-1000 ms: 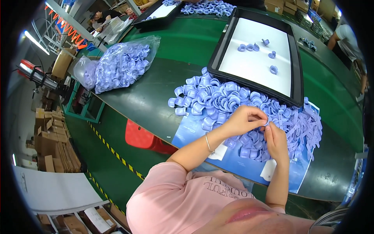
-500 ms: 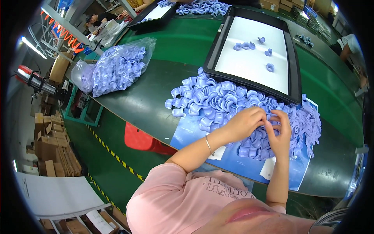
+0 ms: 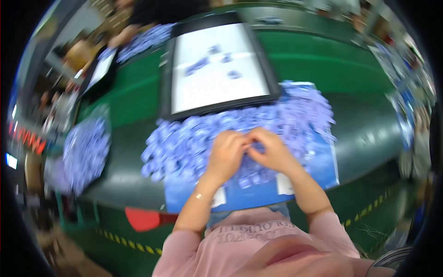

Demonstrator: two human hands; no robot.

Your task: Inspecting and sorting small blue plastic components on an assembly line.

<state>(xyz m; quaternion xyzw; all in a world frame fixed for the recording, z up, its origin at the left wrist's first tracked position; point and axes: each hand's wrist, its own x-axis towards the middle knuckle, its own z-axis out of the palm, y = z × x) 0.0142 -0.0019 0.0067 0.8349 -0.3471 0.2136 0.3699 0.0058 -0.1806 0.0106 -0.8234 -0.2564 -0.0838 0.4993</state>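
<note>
My left hand (image 3: 226, 154) and my right hand (image 3: 271, 151) meet above a heap of small curved periwinkle plastic pieces (image 3: 189, 138). The fingertips of both are pinched together, and whatever they hold is hidden and blurred. Flat slotted strips (image 3: 314, 108) of a similar colour lie at the right end of the heap. Under the heap is a blue printed sheet (image 3: 184, 191). Just beyond it stands a black-rimmed tray (image 3: 272, 74) with a white base, where several joined or ring-like pieces (image 3: 226, 57) lie apart.
A clear plastic bag (image 3: 87, 150) full of periwinkle pieces rests on the dark green table (image 3: 124, 171) at the left. Beyond it are a second tray (image 3: 99, 69) and another pile (image 3: 147, 44), near a co-worker's arm. A red stool (image 3: 142, 219) shows below the table's edge.
The view has swung to the right, so the tray, heap and bag appear further left and the picture is smeared. My hands stay together over the heap, fingertips still meeting.
</note>
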